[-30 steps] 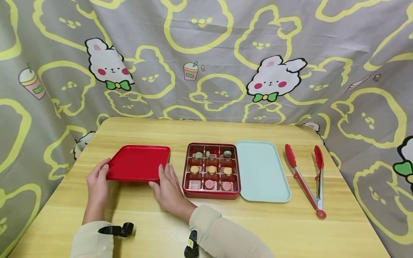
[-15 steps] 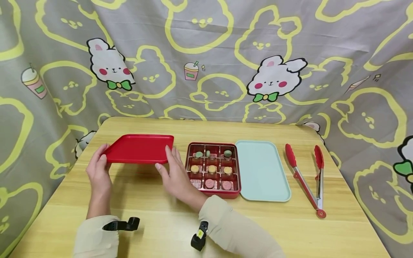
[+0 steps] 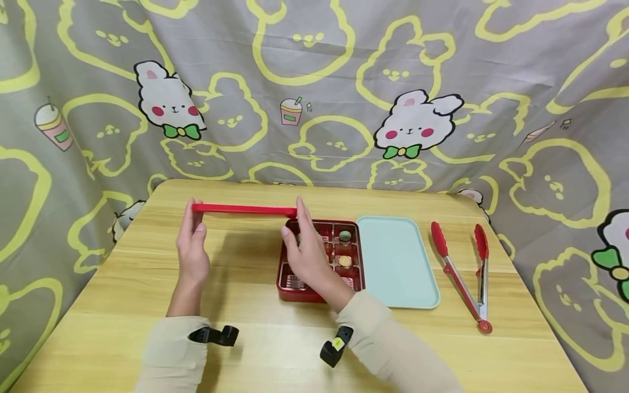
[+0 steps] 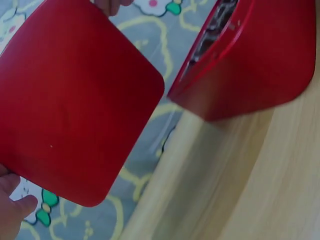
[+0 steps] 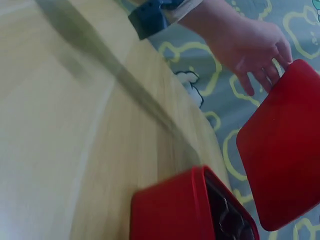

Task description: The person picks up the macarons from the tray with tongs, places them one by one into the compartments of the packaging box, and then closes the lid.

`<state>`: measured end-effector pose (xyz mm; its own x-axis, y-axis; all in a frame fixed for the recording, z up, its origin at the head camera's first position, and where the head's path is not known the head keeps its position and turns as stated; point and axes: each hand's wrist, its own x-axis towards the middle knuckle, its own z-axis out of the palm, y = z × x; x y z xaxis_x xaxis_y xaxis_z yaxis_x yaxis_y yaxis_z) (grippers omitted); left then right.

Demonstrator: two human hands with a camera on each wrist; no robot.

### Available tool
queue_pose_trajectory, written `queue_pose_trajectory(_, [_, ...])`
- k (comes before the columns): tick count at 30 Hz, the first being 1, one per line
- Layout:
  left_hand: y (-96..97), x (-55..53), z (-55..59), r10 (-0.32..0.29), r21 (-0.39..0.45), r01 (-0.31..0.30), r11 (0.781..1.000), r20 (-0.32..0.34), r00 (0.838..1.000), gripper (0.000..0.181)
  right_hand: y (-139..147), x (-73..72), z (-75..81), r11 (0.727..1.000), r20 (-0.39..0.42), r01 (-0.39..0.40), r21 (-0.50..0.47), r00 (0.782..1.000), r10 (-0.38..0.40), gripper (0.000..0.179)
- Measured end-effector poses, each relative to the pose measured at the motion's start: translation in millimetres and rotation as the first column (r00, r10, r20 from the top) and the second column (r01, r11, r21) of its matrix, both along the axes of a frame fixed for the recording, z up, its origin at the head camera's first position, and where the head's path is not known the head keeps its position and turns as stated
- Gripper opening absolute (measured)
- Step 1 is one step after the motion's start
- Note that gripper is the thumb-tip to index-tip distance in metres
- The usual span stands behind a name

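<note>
A red lid [image 3: 245,209] is up in the air, seen almost edge-on in the head view. Its left edge is held by my left hand [image 3: 193,254], and its right edge by my right hand [image 3: 313,254]. The lid's broad face [image 4: 80,100] fills much of the left wrist view. Under my right hand stands the red box [image 3: 301,296], partly covered by that hand. Its clear divided insert holds small round macaron-like pieces; a green one [image 3: 345,236] and a yellow one [image 3: 345,261] show, others are hidden.
Right of the box lies a pale mint tray [image 3: 398,262]. Farther right are spread tongs [image 3: 462,295] with red tips and steel handles. A patterned curtain [image 3: 334,98] hangs behind the wooden table [image 3: 265,349].
Both hands have raised the lid from the table's left and carried it right, towards the box. Its top face has tipped out of the head view. Box, tray and tongs stay put.
</note>
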<state>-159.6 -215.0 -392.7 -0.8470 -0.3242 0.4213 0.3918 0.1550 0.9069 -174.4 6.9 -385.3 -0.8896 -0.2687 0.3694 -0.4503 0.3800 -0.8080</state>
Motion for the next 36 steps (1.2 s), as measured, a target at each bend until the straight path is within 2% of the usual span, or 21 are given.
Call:
queue_pose_trajectory(2, [6.7, -2.3, 2.9, -0.020, -0.037, 0.020, 0.999, -0.006, 1.000, 0.054, 7, -1.5, 1.6, 1.000, -0.065, 0.026, 0.002, 0.998, -0.026, 0.064])
queue_pose_trajectory(5, [17.4, -5.4, 8.8, -0.065, -0.071, 0.064, 0.995, -0.010, 0.998, 0.057, 20, -5.4, 4.2, 0.998, -0.188, 0.069, 0.001, 0.980, -0.067, 0.063])
queue_pose_trajectory(10, [33.8, -8.8, 16.0, -0.147, -0.130, 0.142, 0.981, -0.034, 0.989, 0.055, 43, -13.6, 8.6, 0.990, -0.370, 0.137, -0.009, 0.920, -0.131, 0.063])
queue_pose_trajectory(15, [48.2, -9.4, 17.1, -0.226, -0.207, 0.208, 0.956, -0.068, 0.972, 0.054, 63, -18.2, 9.4, 0.974, -0.461, 0.227, 0.008, 0.865, -0.198, 0.065])
queue_pose_trajectory(19, [58.0, -9.6, 17.2, -0.254, -0.290, 0.218, 0.932, -0.093, 0.963, 0.057, 75, -19.5, 6.7, 0.966, -0.490, 0.258, 0.011, 0.844, -0.219, 0.069])
queue_pose_trajectory(23, [64.3, -8.6, 13.6, -0.251, -0.376, 0.182, 0.909, -0.145, 0.957, 0.059, 85, -19.8, 3.5, 0.962, -0.501, 0.274, -0.002, 0.832, -0.238, 0.067])
queue_pose_trajectory(26, [68.8, -9.0, 7.5, -0.267, -0.432, 0.153, 0.889, -0.217, 0.939, 0.059, 93, -19.8, 1.5, 0.956, -0.498, 0.294, -0.003, 0.828, -0.256, 0.060])
queue_pose_trajectory(29, [73.8, -10.7, 0.8, -0.303, -0.461, 0.148, 0.875, -0.282, 0.911, 0.062, 101, -19.8, -1.0, 0.949, -0.471, 0.314, -0.006, 0.837, -0.279, 0.056])
queue_pose_trajectory(31, [78.6, -11.7, -3.7, -0.322, -0.449, 0.161, 0.879, -0.308, 0.895, 0.063, 106, -20.4, -3.5, 0.943, -0.452, 0.333, -0.012, 0.839, -0.302, 0.054])
queue_pose_trajectory(33, [85.0, -11.5, -7.3, -0.327, -0.402, 0.186, 0.896, -0.316, 0.891, 0.063, 109, -20.3, -6.4, 0.936, -0.429, 0.352, -0.021, 0.842, -0.327, 0.053])
queue_pose_trajectory(36, [96.3, -9.5, -11.8, -0.319, -0.274, 0.246, 0.930, -0.264, 0.910, 0.060, 111, -19.8, -10.3, 0.930, -0.382, 0.366, -0.040, 0.854, -0.352, 0.051])
